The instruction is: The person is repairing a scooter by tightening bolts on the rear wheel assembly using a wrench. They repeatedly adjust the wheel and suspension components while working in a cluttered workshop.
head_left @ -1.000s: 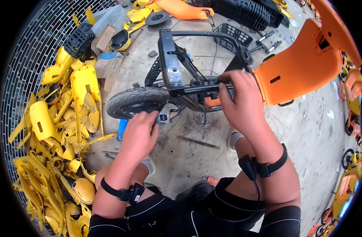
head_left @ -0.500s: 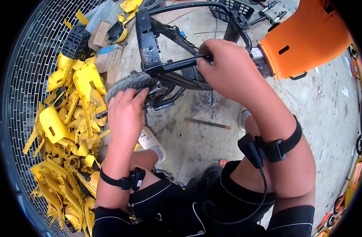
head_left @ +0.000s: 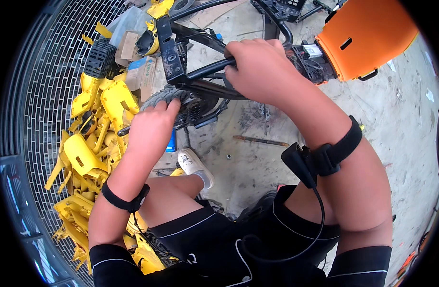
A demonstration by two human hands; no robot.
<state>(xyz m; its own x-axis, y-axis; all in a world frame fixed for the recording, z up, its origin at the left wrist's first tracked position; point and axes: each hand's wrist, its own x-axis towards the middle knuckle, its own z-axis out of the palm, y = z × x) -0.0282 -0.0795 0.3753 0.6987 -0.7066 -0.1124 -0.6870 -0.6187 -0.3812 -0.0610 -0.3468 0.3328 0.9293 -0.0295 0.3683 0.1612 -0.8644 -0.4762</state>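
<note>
My right hand [head_left: 255,67] is wrapped over a tube of a black metal vehicle frame [head_left: 207,71], its fingers curled round the far side. Lower and to the left, my left hand [head_left: 155,119] is closed over a dark bar [head_left: 123,131] whose end sticks out on its left. The fingertips of that hand reach beside a knobby black tyre [head_left: 163,95] under the frame. A coil spring [head_left: 194,112] shows right of the tyre. An orange body panel [head_left: 368,40] is joined to the right end of the vehicle. My palms hide what lies beneath them.
Yellow plastic parts [head_left: 83,155] are heaped on the left against a metal mesh wall [head_left: 42,100]. Behind them stand a cardboard box [head_left: 146,79] and a black basket [head_left: 101,58]. A thin rod [head_left: 260,140] lies on the concrete floor; a blue can [head_left: 171,142] stands by my left wrist.
The view has turned slightly, so the yellow heap sits further right and the orange panel further left. My left forearm has swung outward, uncovering a blue can. Both hands keep their holds.
</note>
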